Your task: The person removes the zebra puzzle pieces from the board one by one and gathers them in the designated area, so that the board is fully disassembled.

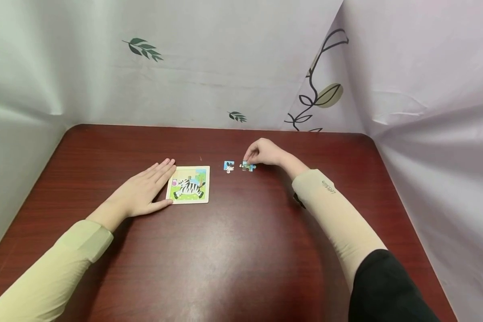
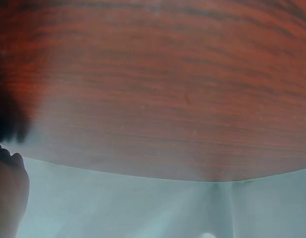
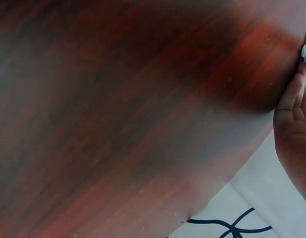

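Zebra puzzle board [image 1: 188, 184], pale-framed and nearly square, lay flat and picture side up on a reddish-brown wood-grain tabletop [image 1: 225, 250], and served as landmark for this entry. Left hand [image 1: 142, 193]: set against the board's left edge, fingers straight and side by side toward its far-left corner, thumb spread apart toward its near-left corner; nothing was clamped, and the placing was probably meant to keep the board from sliding. Left forearm, in a pale sleeve [image 1: 60, 259], ran in from the near left of the board. First loose jigsaw piece [image 1: 229, 166], blue, black and white: just right of the board, near the level of its far edge, touched by neither hand. Second jigsaw piece [image 1: 250, 167], blue and green: farther right of the board, beyond the first; whether one piece or a joined pair, could not be told. Right hand [image 1: 265, 152]: bent over that second piece, fingertips brought together in a pinch at its far edge, a hold likely chosen for so small and thin an item. Right forearm, sleeved in cream [image 1: 326, 205], slanted in from the near right of the board.
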Demonstrator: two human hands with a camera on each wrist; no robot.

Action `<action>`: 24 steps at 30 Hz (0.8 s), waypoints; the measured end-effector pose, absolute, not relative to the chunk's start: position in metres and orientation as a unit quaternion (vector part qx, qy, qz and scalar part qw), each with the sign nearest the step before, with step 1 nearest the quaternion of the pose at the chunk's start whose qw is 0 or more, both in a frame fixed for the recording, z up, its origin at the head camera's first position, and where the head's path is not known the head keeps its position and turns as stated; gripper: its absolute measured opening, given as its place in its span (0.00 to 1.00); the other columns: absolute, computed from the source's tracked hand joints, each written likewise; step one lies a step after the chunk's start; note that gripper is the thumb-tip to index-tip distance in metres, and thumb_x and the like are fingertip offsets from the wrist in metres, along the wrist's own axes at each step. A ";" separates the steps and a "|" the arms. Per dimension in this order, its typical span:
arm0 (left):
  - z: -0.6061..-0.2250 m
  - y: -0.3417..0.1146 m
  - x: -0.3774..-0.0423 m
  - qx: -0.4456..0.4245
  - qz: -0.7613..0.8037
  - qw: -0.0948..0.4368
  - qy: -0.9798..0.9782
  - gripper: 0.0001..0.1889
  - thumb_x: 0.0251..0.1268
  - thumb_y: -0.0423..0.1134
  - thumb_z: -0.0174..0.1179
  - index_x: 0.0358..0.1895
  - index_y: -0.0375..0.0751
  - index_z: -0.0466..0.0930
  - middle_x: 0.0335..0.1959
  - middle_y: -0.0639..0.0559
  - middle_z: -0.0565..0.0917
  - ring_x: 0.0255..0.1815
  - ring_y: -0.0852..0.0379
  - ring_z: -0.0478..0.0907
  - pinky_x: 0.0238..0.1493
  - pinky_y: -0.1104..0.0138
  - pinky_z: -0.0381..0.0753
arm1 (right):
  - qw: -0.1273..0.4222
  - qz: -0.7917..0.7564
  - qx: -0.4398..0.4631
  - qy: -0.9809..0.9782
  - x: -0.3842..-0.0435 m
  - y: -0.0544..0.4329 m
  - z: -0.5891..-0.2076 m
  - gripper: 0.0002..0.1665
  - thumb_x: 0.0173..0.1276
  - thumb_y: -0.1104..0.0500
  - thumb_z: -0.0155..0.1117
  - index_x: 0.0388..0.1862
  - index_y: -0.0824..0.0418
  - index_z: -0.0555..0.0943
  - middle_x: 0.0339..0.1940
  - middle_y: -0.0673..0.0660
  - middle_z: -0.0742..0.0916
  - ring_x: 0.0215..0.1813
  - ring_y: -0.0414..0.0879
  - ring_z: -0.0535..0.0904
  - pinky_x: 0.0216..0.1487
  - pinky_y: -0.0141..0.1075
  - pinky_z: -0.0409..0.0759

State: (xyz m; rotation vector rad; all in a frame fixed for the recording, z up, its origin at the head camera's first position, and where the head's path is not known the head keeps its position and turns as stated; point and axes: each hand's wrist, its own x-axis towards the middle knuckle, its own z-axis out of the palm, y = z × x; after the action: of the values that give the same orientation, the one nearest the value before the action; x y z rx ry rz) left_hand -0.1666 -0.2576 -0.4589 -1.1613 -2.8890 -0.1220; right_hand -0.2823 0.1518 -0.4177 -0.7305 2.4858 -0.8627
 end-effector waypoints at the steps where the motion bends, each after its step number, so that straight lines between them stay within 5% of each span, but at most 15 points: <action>1: -0.459 -0.258 -0.167 -0.371 -0.039 0.011 -0.928 0.50 0.72 0.60 0.61 0.84 0.28 0.53 0.86 0.33 0.56 0.88 0.37 0.54 0.86 0.75 0.24 | 0.203 -0.314 -0.260 0.890 -0.282 0.152 -0.418 0.08 0.70 0.67 0.68 0.42 0.65 0.92 0.35 0.58 0.93 0.35 0.39 0.84 0.42 0.30 0.83; 24: -0.455 -0.257 -0.166 -0.374 -0.051 0.004 -0.926 0.50 0.73 0.59 0.61 0.84 0.28 0.53 0.86 0.32 0.56 0.88 0.37 0.53 0.89 0.71 0.29 | 0.185 -0.364 -0.256 0.876 -0.277 0.141 -0.416 0.06 0.70 0.65 0.73 0.44 0.65 0.91 0.39 0.59 0.93 0.39 0.41 0.85 0.46 0.29 0.83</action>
State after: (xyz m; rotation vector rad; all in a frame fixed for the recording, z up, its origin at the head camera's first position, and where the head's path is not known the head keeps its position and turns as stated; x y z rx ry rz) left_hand -0.1658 -0.2569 -0.4546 -1.1706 -2.9022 -0.1592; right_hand -0.2771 0.1410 -0.4162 -0.7217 2.4692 -1.0244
